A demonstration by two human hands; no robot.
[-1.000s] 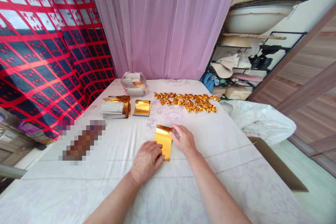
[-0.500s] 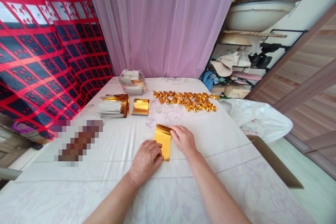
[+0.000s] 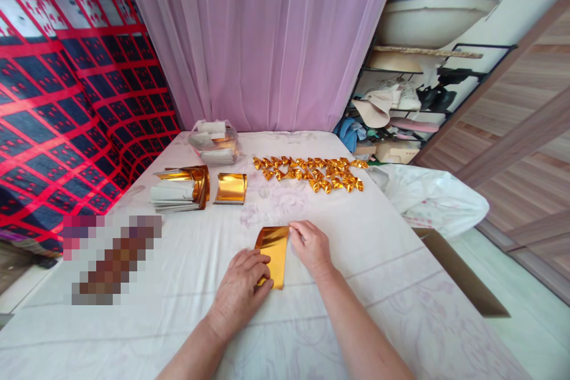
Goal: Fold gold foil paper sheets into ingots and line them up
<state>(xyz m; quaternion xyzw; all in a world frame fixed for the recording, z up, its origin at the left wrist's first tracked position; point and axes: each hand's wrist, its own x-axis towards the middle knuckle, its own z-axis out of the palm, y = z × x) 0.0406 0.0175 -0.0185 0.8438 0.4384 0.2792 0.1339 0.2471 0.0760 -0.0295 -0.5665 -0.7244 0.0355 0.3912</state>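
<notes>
Rectangular gold foil paper sheet (image 3: 272,251) lies flat on white floral-print tablecloth (image 3: 383,261), near the front edge, between both hands. Left hand (image 3: 240,290) presses fingers down on its lower left edge; right hand (image 3: 312,245) pinches its upper right corner. Beyond: stack of gold foil sheets (image 3: 180,188), one curled gold sheet (image 3: 230,188), a row of folded gold paper pieces (image 3: 312,171), clear plastic bag (image 3: 214,141).
</notes>
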